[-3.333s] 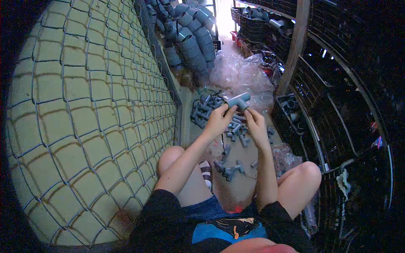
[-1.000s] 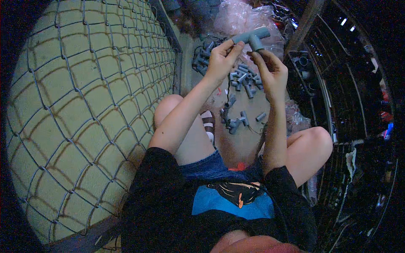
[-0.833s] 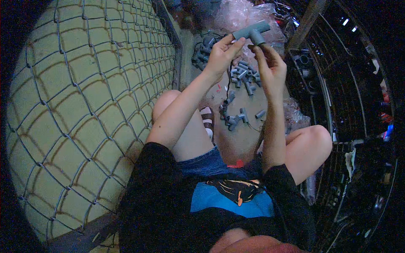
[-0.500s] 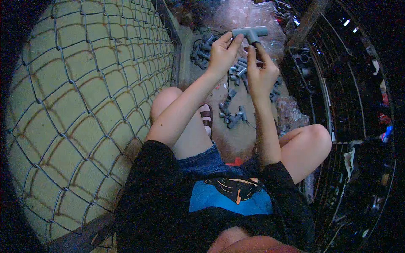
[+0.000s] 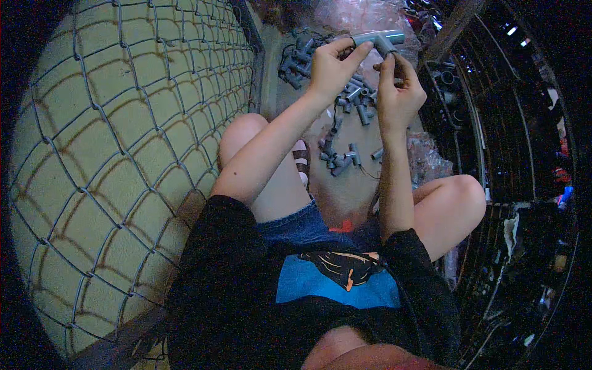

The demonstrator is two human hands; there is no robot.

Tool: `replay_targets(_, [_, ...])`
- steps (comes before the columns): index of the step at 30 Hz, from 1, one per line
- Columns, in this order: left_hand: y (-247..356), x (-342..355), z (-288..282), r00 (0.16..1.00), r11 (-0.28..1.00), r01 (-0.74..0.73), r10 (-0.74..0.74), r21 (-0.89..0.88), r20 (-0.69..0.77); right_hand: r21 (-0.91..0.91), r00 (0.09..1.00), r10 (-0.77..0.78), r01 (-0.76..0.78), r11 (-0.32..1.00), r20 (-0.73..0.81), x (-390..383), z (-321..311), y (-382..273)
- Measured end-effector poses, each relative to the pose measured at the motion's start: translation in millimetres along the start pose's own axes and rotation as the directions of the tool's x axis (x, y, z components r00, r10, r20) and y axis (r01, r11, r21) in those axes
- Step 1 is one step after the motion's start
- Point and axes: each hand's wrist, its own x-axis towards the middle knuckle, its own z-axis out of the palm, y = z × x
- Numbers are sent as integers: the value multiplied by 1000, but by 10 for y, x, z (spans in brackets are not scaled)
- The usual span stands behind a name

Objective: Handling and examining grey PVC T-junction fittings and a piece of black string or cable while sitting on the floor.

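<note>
A grey T-shaped pipe fitting (image 5: 385, 39) is held up in front of me at the top of the view. My left hand (image 5: 336, 66) pinches the left end of its straight run between thumb and fingers. With thumb and fingertips, my right hand (image 5: 399, 89) grips the end of its side branch. The fitting's right end sticks out free. Below and behind my hands, several loose grey pipe fittings (image 5: 354, 92) are scattered over the floor, with a smaller cluster (image 5: 339, 160) nearer my foot.
Along my left runs a wire mesh fence (image 5: 129, 163) before a pale wall. Clear plastic bags (image 5: 351, 15) lie at the far end, another plastic bag (image 5: 428, 157) beside my right knee. Dark metal shelving (image 5: 505, 117) stands on the right. A red object (image 5: 340, 226) lies between my legs.
Both hands have shifted slightly right with the fitting. Its tilt has changed a little, the side branch now slanting down to the right.
</note>
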Motion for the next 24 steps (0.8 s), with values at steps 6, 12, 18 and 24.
replay_targets(6, [40,137,-93,925,905,-263,334,333,-179,-120,951,-299,307,944,81,254,-88,-74])
replay_targets(12, [191,217,-198,873,815,-485,429,318,232,-277,821,-247,431,859,515,501,-272,-310])
replay_targets(18, [258,138,-238,771,768,-538,282,348,571,-74,857,-282,345,936,431,554,-407,-587])
replay_targets(24, [132,-39,-232,662,360,-692,-28,626,749,89,894,-373,362,928,248,812,-495,-745])
